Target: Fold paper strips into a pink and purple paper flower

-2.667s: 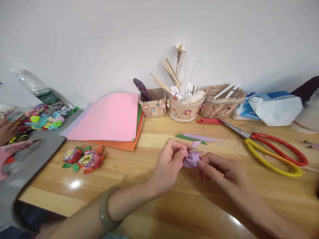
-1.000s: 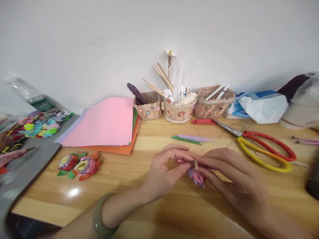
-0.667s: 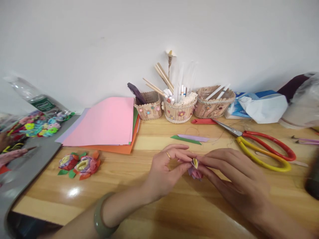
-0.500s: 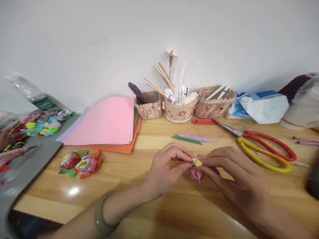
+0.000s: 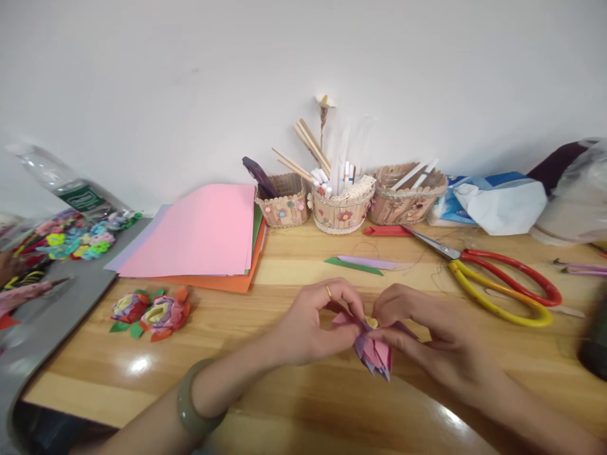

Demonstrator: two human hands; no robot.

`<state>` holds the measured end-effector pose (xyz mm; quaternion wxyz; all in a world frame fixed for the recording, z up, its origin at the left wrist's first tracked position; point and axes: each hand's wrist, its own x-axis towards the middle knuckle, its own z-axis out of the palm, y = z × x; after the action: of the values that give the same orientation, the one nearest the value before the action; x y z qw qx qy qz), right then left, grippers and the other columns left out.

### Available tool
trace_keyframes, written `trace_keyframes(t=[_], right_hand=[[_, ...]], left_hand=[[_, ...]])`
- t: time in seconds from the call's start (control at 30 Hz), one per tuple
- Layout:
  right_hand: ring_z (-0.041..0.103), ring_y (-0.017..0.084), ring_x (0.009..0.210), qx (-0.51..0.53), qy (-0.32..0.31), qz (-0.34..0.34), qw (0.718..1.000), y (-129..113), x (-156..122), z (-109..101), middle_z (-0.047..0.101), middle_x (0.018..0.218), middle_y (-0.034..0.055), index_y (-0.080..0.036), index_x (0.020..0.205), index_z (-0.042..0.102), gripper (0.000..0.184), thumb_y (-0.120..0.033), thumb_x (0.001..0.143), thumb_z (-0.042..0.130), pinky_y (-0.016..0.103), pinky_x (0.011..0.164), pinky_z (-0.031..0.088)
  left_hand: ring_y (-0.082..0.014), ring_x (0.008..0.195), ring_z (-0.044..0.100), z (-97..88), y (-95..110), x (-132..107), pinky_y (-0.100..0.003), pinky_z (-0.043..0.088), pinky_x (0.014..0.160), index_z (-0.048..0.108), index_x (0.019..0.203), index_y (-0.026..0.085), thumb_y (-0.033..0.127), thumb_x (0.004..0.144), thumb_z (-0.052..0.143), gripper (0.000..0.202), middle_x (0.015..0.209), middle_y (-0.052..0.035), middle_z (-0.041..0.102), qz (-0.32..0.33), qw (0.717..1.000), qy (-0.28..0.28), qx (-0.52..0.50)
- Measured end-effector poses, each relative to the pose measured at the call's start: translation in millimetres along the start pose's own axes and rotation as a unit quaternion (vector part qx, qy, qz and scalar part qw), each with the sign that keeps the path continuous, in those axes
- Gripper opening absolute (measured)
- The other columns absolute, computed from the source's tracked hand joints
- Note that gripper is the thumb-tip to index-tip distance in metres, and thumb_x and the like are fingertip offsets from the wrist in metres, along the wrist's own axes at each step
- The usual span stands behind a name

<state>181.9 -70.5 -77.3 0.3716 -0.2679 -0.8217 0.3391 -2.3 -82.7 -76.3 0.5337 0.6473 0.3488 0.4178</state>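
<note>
A paper flower (image 5: 374,356) with folded pink and purple petals and a small yellow centre is held between both hands above the table. My left hand (image 5: 325,319) pinches its left side with thumb and forefinger; a ring is on one finger. Closed around the right side of the flower, my right hand (image 5: 422,322) has its fingertips at the yellow centre. My fingers hide part of the petals. Beyond the hands lie a green paper strip (image 5: 353,266) and a purple paper strip (image 5: 374,261).
Large scissors (image 5: 493,272) with red and yellow handles lie at right. Two finished paper flowers (image 5: 164,315) sit at left, before a stack of coloured paper (image 5: 194,234). Decorated baskets (image 5: 341,212) stand along the wall. A plastic bottle (image 5: 61,180) leans far left.
The flower has tilted and come down slightly toward me, so more of its pink and purple petals show. My fingers have closed in over the yellow centre.
</note>
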Motion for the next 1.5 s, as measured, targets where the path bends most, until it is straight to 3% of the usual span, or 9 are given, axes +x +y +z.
trace_keyframes(t=[0.23, 0.47, 0.57, 0.8, 0.9, 1.07, 1.27, 1.37, 1.5], right_hand=[[0.055, 0.011, 0.063, 0.057, -0.007, 0.091, 0.994, -5, 2, 1, 0.058, 0.068, -0.0013, -0.019, 0.071, 0.056, 0.008, -0.021, 0.079, 0.059, 0.023, 0.059, 0.044], [0.058, 0.011, 0.06, 0.096, -0.01, 0.206, 0.974, -7, 9, -2, 0.062, 0.063, -0.0012, -0.019, 0.071, 0.06, 0.016, -0.031, 0.081, 0.055, 0.022, 0.057, 0.045], [0.059, 0.012, 0.061, 0.048, -0.002, 0.201, 0.978, -7, 9, -1, 0.065, 0.066, 0.0003, -0.019, 0.075, 0.062, 0.017, -0.031, 0.081, 0.053, 0.023, 0.058, 0.046], [0.059, 0.012, 0.059, -0.082, 0.037, 0.073, 0.993, -4, 5, 3, 0.066, 0.069, 0.0011, -0.019, 0.077, 0.061, 0.006, -0.018, 0.079, 0.055, 0.022, 0.056, 0.047], [0.062, 0.013, 0.064, -0.052, 0.019, 0.132, 0.99, -4, 7, 1, 0.067, 0.072, 0.0009, -0.02, 0.079, 0.062, 0.008, -0.024, 0.08, 0.055, 0.023, 0.06, 0.048], [0.062, 0.013, 0.066, -0.025, -0.021, 0.201, 0.979, -3, 10, -1, 0.067, 0.072, 0.0004, -0.02, 0.074, 0.063, 0.017, -0.03, 0.082, 0.052, 0.024, 0.061, 0.048], [0.062, 0.014, 0.069, -0.126, 0.02, 0.061, 0.99, 0, 6, -2, 0.067, 0.076, 0.0038, -0.019, 0.08, 0.062, 0.01, -0.019, 0.082, 0.052, 0.026, 0.061, 0.049], [0.062, 0.015, 0.073, -0.166, 0.052, -0.024, 0.984, -1, 6, -4, 0.066, 0.08, 0.0052, -0.02, 0.084, 0.06, 0.012, -0.013, 0.081, 0.051, 0.027, 0.062, 0.05], [0.061, 0.016, 0.073, -0.205, 0.085, -0.086, 0.971, 0, 4, -6, 0.064, 0.08, 0.0045, -0.022, 0.089, 0.058, 0.018, -0.008, 0.078, 0.053, 0.028, 0.061, 0.05]], left_hand=[[-0.0107, 0.072, 0.052, -1.9, 0, 1, -0.024, 0.041, 0.068, 0.054, 0.073, 0.015, 0.019, 0.066, 0.062, 0.011, 0.075, -0.0013, 0.056, -0.097, 0.994, -0.011, -0.05], [-0.007, 0.055, 0.051, 1.5, -11, 2, -0.02, 0.04, 0.051, 0.054, 0.073, 0.013, 0.03, 0.063, 0.069, 0.025, 0.067, -0.0004, 0.057, -0.165, 0.972, 0.043, -0.161], [-0.0071, 0.057, 0.052, 3.7, -10, 5, -0.02, 0.041, 0.055, 0.055, 0.071, 0.012, 0.026, 0.064, 0.068, 0.02, 0.067, -0.0006, 0.058, -0.146, 0.979, 0.079, -0.115], [-0.0099, 0.063, 0.054, 6.2, -8, 4, -0.022, 0.043, 0.058, 0.061, 0.067, 0.014, 0.015, 0.068, 0.06, 0.002, 0.068, -0.0013, 0.058, -0.082, 0.99, 0.114, 0.005], [-0.0109, 0.066, 0.055, 5.4, -10, 3, -0.024, 0.044, 0.061, 0.062, 0.069, 0.014, 0.016, 0.069, 0.06, 0.003, 0.07, -0.0021, 0.059, -0.062, 0.99, 0.125, 0.01], [-0.0082, 0.057, 0.052, 4.3, -12, 5, -0.022, 0.043, 0.057, 0.06, 0.073, 0.014, 0.022, 0.068, 0.064, 0.01, 0.065, 0.001, 0.059, -0.141, 0.98, 0.123, -0.064], [-0.0098, 0.061, 0.055, -4.4, -11, 9, -0.023, 0.044, 0.061, 0.062, 0.063, 0.011, 0.029, 0.069, 0.063, 0.019, 0.065, -0.0026, 0.06, -0.173, 0.96, 0.109, -0.19], [-0.0107, 0.069, 0.057, -7.0, -11, 9, -0.023, 0.044, 0.067, 0.065, 0.078, 0.013, 0.034, 0.069, 0.064, 0.024, 0.077, -0.0041, 0.061, -0.192, 0.939, 0.081, -0.273], [-0.0146, 0.085, 0.056, -1.7, -9, 8, -0.026, 0.044, 0.074, 0.06, 0.096, 0.019, 0.03, 0.048, 0.079, 0.053, 0.095, -0.0037, 0.059, -0.191, 0.945, -0.046, -0.262]])
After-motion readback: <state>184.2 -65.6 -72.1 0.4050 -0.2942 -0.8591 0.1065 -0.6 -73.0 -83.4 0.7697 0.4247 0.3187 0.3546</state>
